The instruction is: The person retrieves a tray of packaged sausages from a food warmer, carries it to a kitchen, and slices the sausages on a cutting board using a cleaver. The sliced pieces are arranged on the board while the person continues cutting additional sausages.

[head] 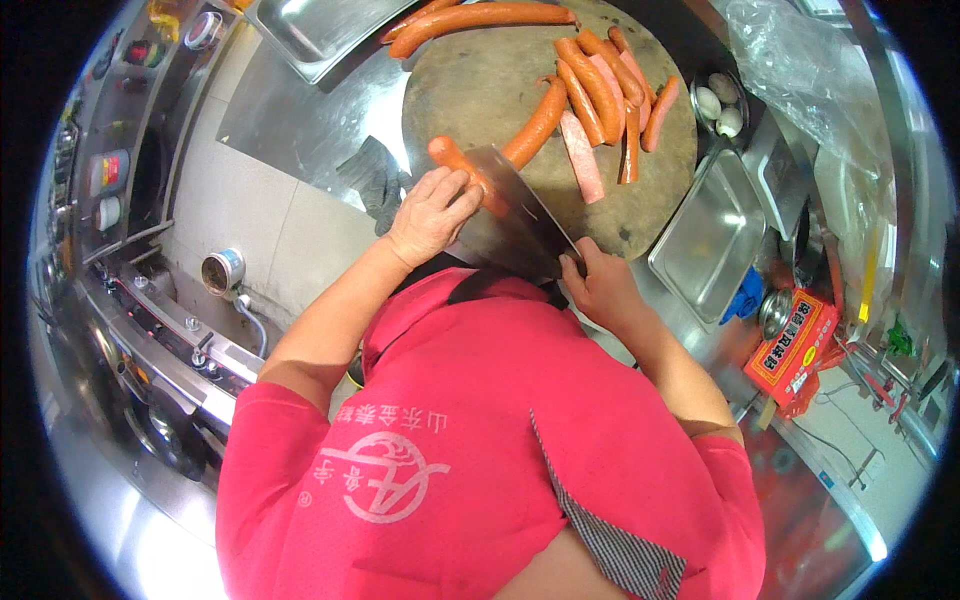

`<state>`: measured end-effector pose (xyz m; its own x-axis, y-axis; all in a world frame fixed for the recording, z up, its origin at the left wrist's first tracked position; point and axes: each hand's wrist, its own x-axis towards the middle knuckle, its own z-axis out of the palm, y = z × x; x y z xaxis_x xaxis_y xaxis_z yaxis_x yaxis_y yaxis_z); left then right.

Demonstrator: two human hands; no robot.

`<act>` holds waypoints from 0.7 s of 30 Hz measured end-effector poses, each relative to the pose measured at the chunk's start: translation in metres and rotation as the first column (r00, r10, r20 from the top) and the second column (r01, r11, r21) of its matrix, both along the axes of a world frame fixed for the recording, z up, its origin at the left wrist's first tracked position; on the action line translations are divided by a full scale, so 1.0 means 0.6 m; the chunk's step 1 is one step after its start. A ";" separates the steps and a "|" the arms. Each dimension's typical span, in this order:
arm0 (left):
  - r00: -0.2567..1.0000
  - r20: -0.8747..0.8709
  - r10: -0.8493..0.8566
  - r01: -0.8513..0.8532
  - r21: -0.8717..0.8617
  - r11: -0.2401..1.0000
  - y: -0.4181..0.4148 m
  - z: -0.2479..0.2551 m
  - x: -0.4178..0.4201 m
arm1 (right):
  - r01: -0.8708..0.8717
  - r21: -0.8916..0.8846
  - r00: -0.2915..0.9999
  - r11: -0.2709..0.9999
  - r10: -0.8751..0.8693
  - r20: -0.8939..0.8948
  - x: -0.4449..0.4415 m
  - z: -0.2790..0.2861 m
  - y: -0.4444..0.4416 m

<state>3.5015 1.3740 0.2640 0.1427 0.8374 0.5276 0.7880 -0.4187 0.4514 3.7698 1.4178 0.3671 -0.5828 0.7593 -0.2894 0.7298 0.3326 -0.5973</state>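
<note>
My right hand (600, 281) grips the handle of a broad cleaver (525, 217), whose blade slants up and left over the near edge of a round wooden chopping board (480, 82). My left hand (439, 206) steadies a sausage piece (448, 152) beside the blade, its fingertips curled close to the steel. A curved sausage (536, 124) lies just beyond the cleaver. Several cut sausage lengths (592, 82) are grouped at the right of the board, with a pale cut face showing on a flat strip (582, 157). Long whole sausages (480, 19) rest across the far left edge.
A steel tray (709, 240) sits right of the board, below a bowl of eggs (707, 103). Another steel tray (319, 56) is at the upper left. A dark cloth (373, 180) lies near my left hand. A red box (793, 349) and clear plastic (787, 75) are at the right.
</note>
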 end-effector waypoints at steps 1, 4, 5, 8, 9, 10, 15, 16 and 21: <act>1.000 -0.011 0.006 -0.006 -0.013 1.000 -0.003 -0.003 0.001 | -0.012 -0.002 1.000 1.000 0.013 0.009 -0.003 -0.004 0.004; 1.000 0.008 0.015 -0.015 -0.012 1.000 -0.009 -0.005 0.005 | -0.056 -0.014 0.998 0.998 0.056 0.028 -0.016 -0.006 0.017; 1.000 0.023 0.016 -0.016 -0.004 1.000 -0.010 -0.005 0.007 | -0.071 -0.019 0.997 0.997 0.072 0.034 -0.021 -0.006 0.021; 1.000 0.020 0.008 -0.008 -0.027 1.000 -0.019 -0.019 0.013 | -0.101 -0.013 0.994 0.995 0.102 0.035 -0.033 0.007 0.031; 1.000 0.021 0.001 0.000 -0.041 0.999 -0.019 -0.020 0.014 | -0.117 -0.005 0.993 0.993 0.117 0.019 -0.036 0.009 0.035; 1.000 0.025 -0.004 0.005 -0.043 0.999 -0.020 -0.020 0.013 | -0.132 0.003 0.991 0.991 0.132 0.003 -0.040 0.010 0.041; 0.998 0.061 -0.012 0.013 -0.027 1.000 -0.020 -0.021 0.015 | -0.159 -0.026 0.985 0.987 0.160 0.063 -0.084 -0.003 0.065; 0.999 0.051 -0.013 0.014 -0.029 0.999 -0.018 -0.018 0.014 | -0.155 -0.029 0.982 0.988 0.157 0.101 -0.103 -0.001 0.070; 1.000 -0.002 -0.010 0.010 -0.026 1.000 -0.019 -0.018 0.004 | -0.134 -0.039 0.988 0.990 0.136 0.077 -0.155 -0.018 0.077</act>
<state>3.5039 1.3625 0.2535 0.1519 0.8492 0.5057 0.7846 -0.4148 0.4608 3.6768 1.4641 0.3560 -0.6534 0.6644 -0.3628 0.7252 0.4120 -0.5517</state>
